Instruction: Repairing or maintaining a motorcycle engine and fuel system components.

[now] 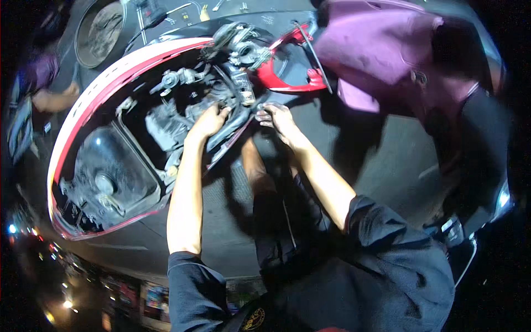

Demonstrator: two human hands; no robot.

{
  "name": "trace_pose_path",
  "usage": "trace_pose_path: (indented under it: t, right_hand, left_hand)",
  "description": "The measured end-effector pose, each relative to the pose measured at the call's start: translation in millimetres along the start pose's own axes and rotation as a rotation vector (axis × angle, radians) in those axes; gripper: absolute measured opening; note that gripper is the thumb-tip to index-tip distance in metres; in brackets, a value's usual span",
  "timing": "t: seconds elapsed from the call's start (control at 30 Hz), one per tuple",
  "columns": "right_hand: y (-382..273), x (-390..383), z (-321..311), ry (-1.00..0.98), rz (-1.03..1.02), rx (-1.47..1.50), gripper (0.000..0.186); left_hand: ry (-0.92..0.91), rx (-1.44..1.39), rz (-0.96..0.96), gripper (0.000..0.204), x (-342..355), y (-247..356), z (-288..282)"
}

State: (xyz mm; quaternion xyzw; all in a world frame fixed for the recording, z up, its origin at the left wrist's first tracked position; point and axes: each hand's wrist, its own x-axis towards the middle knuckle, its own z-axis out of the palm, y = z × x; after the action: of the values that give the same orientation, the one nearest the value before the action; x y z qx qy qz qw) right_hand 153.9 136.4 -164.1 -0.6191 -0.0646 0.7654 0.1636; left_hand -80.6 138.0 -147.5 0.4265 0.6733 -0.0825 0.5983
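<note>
A scooter (pixel 83 105) with red and white body panels stands before me, its engine bay uncovered. My left hand (pixel 209 120) reaches into the bay beside the engine parts (pixel 168 124), its fingers closed near a thick dark hose (pixel 237 119). What those fingers grip is hidden. Just right of the hose is my right hand (pixel 278 118), its dark-smudged fingers curled together at the frame's near side. Anything between them is too small to make out. Above the hands sits a greasy metal assembly (pixel 243 51), close to the red frame piece (pixel 287 86).
A black tank (pixel 113 171) with a round cap fills the scooter's left end. Purple panels (pixel 376 47) stand at right. At the far left lie a round pan (pixel 99 33) and loose tools (pixel 180 8); another person's arm (pixel 55 99) shows there. Dark flooring (pixel 221 243) lies beneath.
</note>
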Motion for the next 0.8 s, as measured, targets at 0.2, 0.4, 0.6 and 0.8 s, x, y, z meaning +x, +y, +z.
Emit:
trace_pose_path:
  t: [0.2,0.4,0.6,0.8]
  right_hand:
    - [11.7,4.1,-67.0,0.080,0.020,0.122,0.015]
    - [29.0,3.3,-94.6,0.165,-0.150,0.078,0.014]
    - [30.7,16.4,-45.6,0.095,-0.073,0.283,0.014]
    - [8.3,52.9,24.0,0.096,-0.082,-0.223,0.033]
  left_hand:
    - [-0.029,-0.095,0.028,0.054,1.1,36.0,3.3]
    - [0.125,-0.112,0.157,0.033,13.3,20.8,22.5]
    - [-0.109,-0.516,-0.171,0.031,13.2,0.1,3.1]
    - [-0.125,-0.135,-0.008,0.025,15.1,11.2,-27.8]
